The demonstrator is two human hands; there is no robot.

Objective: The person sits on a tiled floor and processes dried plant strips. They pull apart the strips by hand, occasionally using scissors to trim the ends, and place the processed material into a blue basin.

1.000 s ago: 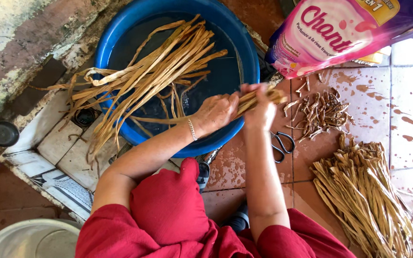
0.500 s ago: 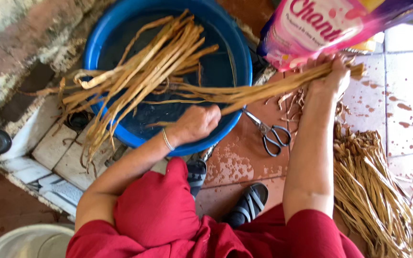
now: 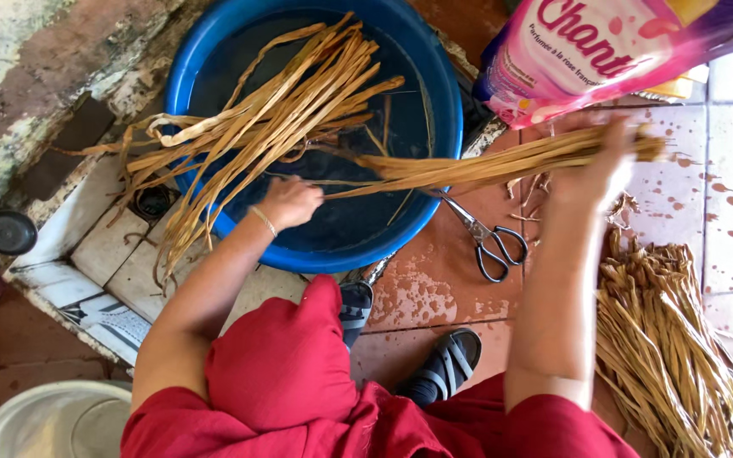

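Whereas half a second ago the right hand gripped the strips close to the pink bag's lower edge, the right hand [image 3: 597, 174] now sits a little lower and further out over the wet tiles, blurred by motion, its fingers closed around the thick end of a long bundle of tan fibre strips [image 3: 485, 163]. That bundle runs leftwards from the fist, across the rim of the round blue plastic basin [image 3: 447, 102], to the left hand [image 3: 288, 202], which has slid further left along it than before and is closed on the thin ends above the dark water. Nearest the camera, red clothing hides the lap, and two dark sandals [image 3: 443, 365] show on the reddish floor. Just right of the right forearm lies a heap of dry tan strips [image 3: 668, 348], cut off by the picture's edge. Black-handled metal scissors [image 3: 489, 242] lie on the tiles beneath the held bundle, apart from both hands. Further off, a second sheaf of wet tan strips [image 3: 256, 127] drapes over the basin's left rim. A pink printed plastic bag [image 3: 604, 47] stands beyond the right hand, partly out of view.
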